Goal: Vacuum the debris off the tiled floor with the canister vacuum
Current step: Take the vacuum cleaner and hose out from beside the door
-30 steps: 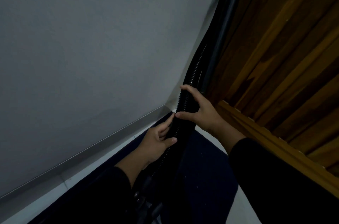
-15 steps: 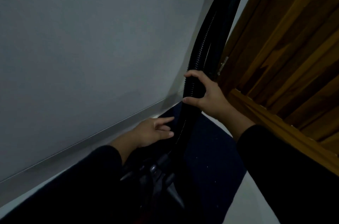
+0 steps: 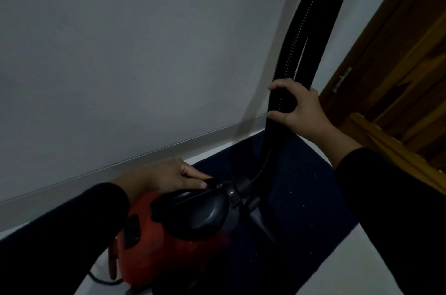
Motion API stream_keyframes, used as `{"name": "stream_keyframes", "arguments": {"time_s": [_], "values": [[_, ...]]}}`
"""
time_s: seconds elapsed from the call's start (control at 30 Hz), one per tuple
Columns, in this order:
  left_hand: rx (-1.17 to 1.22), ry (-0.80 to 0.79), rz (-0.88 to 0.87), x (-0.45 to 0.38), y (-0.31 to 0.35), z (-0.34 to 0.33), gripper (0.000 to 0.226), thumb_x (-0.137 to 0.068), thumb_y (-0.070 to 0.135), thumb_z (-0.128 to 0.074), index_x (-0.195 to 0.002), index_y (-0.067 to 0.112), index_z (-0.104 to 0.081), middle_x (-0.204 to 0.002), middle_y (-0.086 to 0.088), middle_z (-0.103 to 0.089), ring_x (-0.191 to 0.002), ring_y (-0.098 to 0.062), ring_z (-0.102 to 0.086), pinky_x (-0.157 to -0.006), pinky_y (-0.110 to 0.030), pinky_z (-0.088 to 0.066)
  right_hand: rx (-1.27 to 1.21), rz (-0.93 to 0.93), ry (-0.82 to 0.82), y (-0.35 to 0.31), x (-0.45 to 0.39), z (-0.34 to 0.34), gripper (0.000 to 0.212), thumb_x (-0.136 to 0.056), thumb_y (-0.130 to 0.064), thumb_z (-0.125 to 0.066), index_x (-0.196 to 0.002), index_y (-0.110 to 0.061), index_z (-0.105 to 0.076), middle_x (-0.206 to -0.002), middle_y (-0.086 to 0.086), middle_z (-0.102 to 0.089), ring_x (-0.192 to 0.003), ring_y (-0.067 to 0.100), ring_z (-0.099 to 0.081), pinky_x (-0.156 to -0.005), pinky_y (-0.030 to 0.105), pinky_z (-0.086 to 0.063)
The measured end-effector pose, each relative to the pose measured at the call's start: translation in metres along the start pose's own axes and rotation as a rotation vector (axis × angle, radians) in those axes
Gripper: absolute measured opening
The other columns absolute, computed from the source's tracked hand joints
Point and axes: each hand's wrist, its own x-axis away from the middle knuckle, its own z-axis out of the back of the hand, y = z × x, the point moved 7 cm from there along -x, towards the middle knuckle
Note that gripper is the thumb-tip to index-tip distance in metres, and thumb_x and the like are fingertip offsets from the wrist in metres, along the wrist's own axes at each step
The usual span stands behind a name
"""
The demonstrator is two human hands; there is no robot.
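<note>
Gripping the black ribbed hose (image 3: pixel 287 58) with my right hand (image 3: pixel 300 107), fingers wrapped around it, I hold it running nearly upright beside the grey wall (image 3: pixel 120 53). My left hand (image 3: pixel 169 177) rests on the dark handle of the red canister vacuum (image 3: pixel 169 234), fingers curled over its front end. The canister lies lengthwise on a dark blue mat (image 3: pixel 301 198), hose port pointing toward the wooden door (image 3: pixel 398 65). No lettering is readable.

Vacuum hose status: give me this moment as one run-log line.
phase: setup, not yet vacuuming | right hand: gripping black hose | left hand: on handle of red canister vacuum | vacuum on dark rug beside wall
</note>
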Motion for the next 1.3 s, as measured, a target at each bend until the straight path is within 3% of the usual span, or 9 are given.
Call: {"name": "stream_keyframes", "arguments": {"time_s": [0.13, 0.27, 0.4, 0.5, 0.63, 0.93, 1.13, 1.2, 1.3], "values": [[0.039, 0.125, 0.017, 0.007, -0.004, -0.008, 0.031, -0.093, 0.028, -0.055, -0.123, 0.032, -0.062, -0.109, 0.006, -0.071, -0.071, 0.016, -0.06, -0.072, 0.003, -0.042, 0.045, 0.076, 0.001, -0.011, 0.002, 0.0, 0.045, -0.075, -0.015, -0.077, -0.115, -0.024, -0.058, -0.121, -0.007, -0.057, -0.104, 0.004, -0.036, -0.101, 0.033, -0.021], [0.128, 0.215, 0.146, 0.011, -0.011, -0.023, 0.03, -0.098, 0.031, -0.043, -0.123, 0.032, -0.058, -0.06, 0.004, -0.064, -0.045, -0.002, -0.058, -0.051, -0.008, -0.048, 0.064, 0.127, -0.01, -0.01, 0.003, -0.002, 0.044, -0.075, -0.015, -0.077, -0.114, -0.024, -0.058, -0.121, -0.007, -0.058, -0.114, 0.012, -0.045, -0.097, 0.029, -0.018], [0.015, 0.258, 0.247, 0.019, -0.013, -0.021, 0.039, -0.096, 0.048, -0.037, -0.111, 0.027, -0.066, -0.048, 0.006, -0.061, -0.049, -0.007, -0.06, -0.05, -0.004, -0.043, 0.077, 0.142, -0.026, -0.004, 0.002, -0.005, 0.044, -0.073, -0.024, -0.073, -0.113, -0.033, -0.056, -0.12, -0.003, -0.059, -0.116, 0.026, -0.048, -0.092, 0.025, -0.016], [0.042, 0.236, 0.29, 0.029, -0.02, -0.017, 0.045, -0.091, 0.058, -0.036, -0.095, 0.027, -0.069, -0.051, 0.003, -0.06, -0.042, -0.007, -0.055, -0.049, -0.015, -0.045, 0.098, 0.144, -0.033, -0.008, 0.003, -0.01, 0.044, -0.072, -0.022, -0.069, -0.112, -0.034, -0.056, -0.118, -0.001, -0.06, -0.113, 0.026, -0.048, -0.082, 0.018, -0.014], [0.158, 0.239, 0.187, 0.029, -0.023, -0.022, 0.034, -0.095, 0.047, -0.038, -0.076, 0.036, -0.064, -0.043, 0.005, -0.048, -0.035, -0.01, -0.042, -0.044, -0.02, -0.038, 0.116, 0.137, -0.043, -0.012, 0.001, -0.013, 0.044, -0.07, -0.027, -0.064, -0.111, -0.037, -0.055, -0.117, -0.002, -0.06, -0.112, 0.026, -0.049, -0.083, 0.019, -0.014], [0.228, 0.141, 0.211, 0.031, 0.035, -0.006, 0.027, -0.098, 0.04, -0.039, -0.104, 0.035, -0.066, -0.05, 0.001, -0.048, -0.029, -0.002, -0.041, -0.036, -0.014, -0.035, 0.055, 0.018, -0.144, -0.05, 0.001, 0.012, 0.041, -0.071, -0.014, -0.066, -0.111, -0.019, -0.06, -0.116, 0.001, -0.061, -0.11, 0.019, -0.051, -0.095, 0.029, -0.018], [0.194, 0.031, 0.255, 0.088, 0.117, 0.029, 0.039, -0.099, 0.041, -0.034, -0.121, 0.024, -0.061, -0.054, 0.0, -0.051, -0.028, 0.003, -0.046, -0.037, -0.007, -0.036, -0.107, -0.075, -0.17, -0.114, -0.021, 0.086, 0.032, -0.076, -0.032, -0.072, -0.107, -0.032, -0.064, -0.11, -0.025, -0.059, -0.113, 0.014, -0.057, -0.105, 0.053, -0.033], [0.179, 0.017, 0.274, 0.114, 0.144, 0.044, 0.037, -0.099, 0.041, -0.034, -0.125, 0.028, -0.058, -0.055, 0.002, -0.052, -0.036, 0.0, -0.049, -0.041, -0.012, -0.039, -0.148, -0.122, -0.161, -0.139, -0.025, 0.118, 0.033, -0.08, -0.034, -0.068, -0.114, -0.033, -0.065, -0.115, -0.022, -0.06, -0.116, 0.01, -0.056, -0.107, 0.053, -0.035], [0.13, 0.004, 0.292, 0.15, 0.184, 0.065, 0.04, -0.1, 0.036, -0.035, -0.13, 0.019, -0.054, -0.066, -0.002, -0.056, -0.062, -0.017, -0.056, -0.054, -0.022, -0.046, -0.24, -0.203, -0.159, -0.176, -0.027, 0.163, 0.035, -0.087, -0.012, -0.066, -0.121, -0.018, -0.064, -0.124, -0.003, -0.061, -0.122, 0.01, -0.054, -0.11, 0.04, -0.039]]}}
